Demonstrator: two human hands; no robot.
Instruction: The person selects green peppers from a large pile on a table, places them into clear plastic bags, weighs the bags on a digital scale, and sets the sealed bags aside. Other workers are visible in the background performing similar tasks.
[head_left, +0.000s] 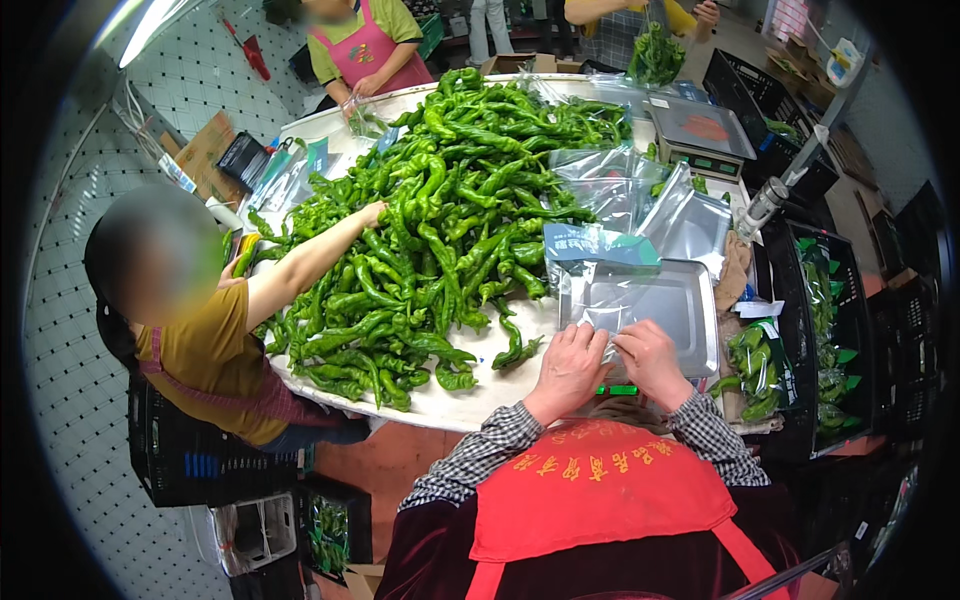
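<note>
Just in front of me, a clear plastic bag (600, 296) with a blue-green printed band lies flat over the metal pan of a scale (694, 315). The fingers of my left hand (568, 367) and my right hand (651, 365) pinch the bag's near edge, close together. The bag looks flat, with no peppers visible inside. Part of a green lit display (621, 390) shows below my wrists. To the left rises a large heap of long green peppers (450, 225). A few loose peppers (514, 341) lie near my left hand on the white table covering (480, 390).
More clear bags (611, 180) lie beyond the pan. Another scale (701, 131) stands at the far right. Filled pepper bags (757, 360) and black crates (825, 337) are on my right. A co-worker (202, 375) reaches into the heap; others (367, 45) work across the table.
</note>
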